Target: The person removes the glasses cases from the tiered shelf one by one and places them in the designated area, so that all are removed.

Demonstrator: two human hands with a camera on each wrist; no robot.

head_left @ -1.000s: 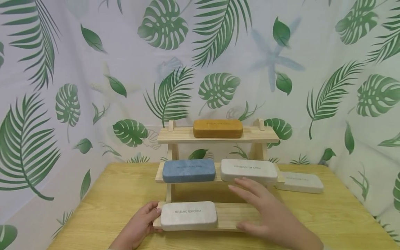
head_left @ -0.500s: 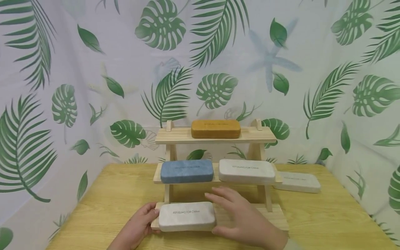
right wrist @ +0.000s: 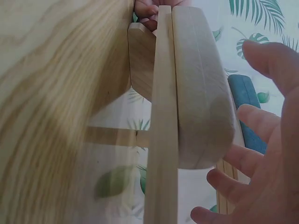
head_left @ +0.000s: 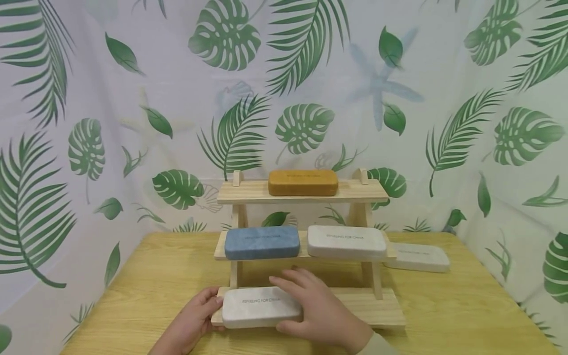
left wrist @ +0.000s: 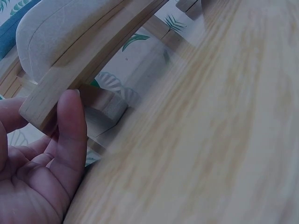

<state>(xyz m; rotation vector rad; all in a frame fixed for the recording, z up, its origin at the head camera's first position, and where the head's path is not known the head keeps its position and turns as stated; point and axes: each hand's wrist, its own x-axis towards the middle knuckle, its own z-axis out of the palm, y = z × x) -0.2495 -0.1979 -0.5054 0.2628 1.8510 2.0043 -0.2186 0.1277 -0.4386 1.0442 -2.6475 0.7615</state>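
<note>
A white glasses case [head_left: 250,313] printed "REFUELING FOR CHINA" lies at the left of the bottom shelf [head_left: 372,306] of a three-tier wooden stand. My left hand [head_left: 191,315] grips that shelf's left end, close beside the case; the left wrist view shows a finger against the board [left wrist: 51,91]. My right hand [head_left: 317,310] is at the case's right end, overlapping it in the head view. Seen from the right wrist, its fingers are spread and loosely bent beside the case [right wrist: 203,88], not curled round it.
On the middle shelf sit a blue case [head_left: 262,242] and another white case [head_left: 346,241]. An orange case [head_left: 303,183] rests on the top shelf. A further white case [head_left: 419,258] lies on the wooden table [head_left: 466,305], right of the stand. Leaf-patterned cloth [head_left: 306,59] hangs behind.
My right hand has moved left, from in front of the bottom shelf's right part to the white case's right end. The left hand keeps its grip on the shelf; the view shifts slightly.
</note>
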